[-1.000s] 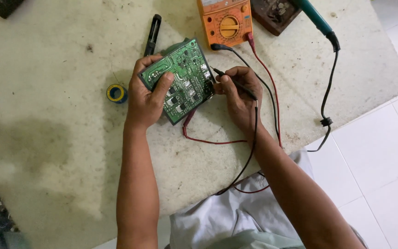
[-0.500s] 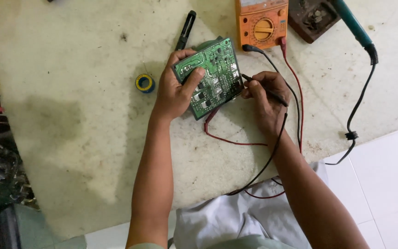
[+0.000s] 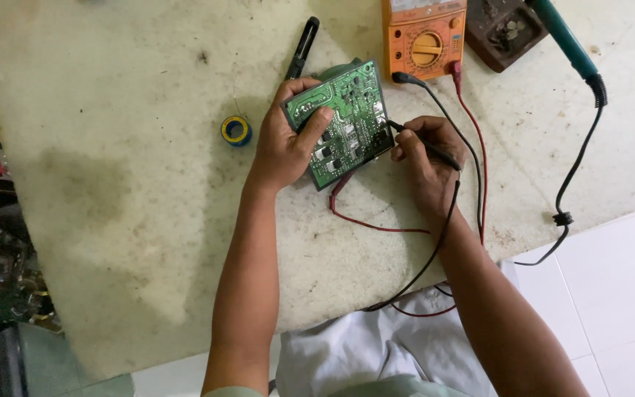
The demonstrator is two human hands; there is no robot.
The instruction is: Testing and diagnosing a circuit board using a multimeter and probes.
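Left hand (image 3: 284, 147): fingers closed around the green circuit board (image 3: 343, 121), holding it tilted on the bench (image 3: 148, 220).
Right hand (image 3: 424, 158): fingers pinch a black probe (image 3: 422, 145); its tip touches the board's right edge.
Behind: orange multimeter (image 3: 424, 37).

Green rectangular printed circuit board (image 3: 347, 121), component side up w/ small black and silver parts, tilted off the worn white tabletop, approx. centre-top of view; thin black test probe (image 3: 424, 147) w/ tip touching board's right edge.
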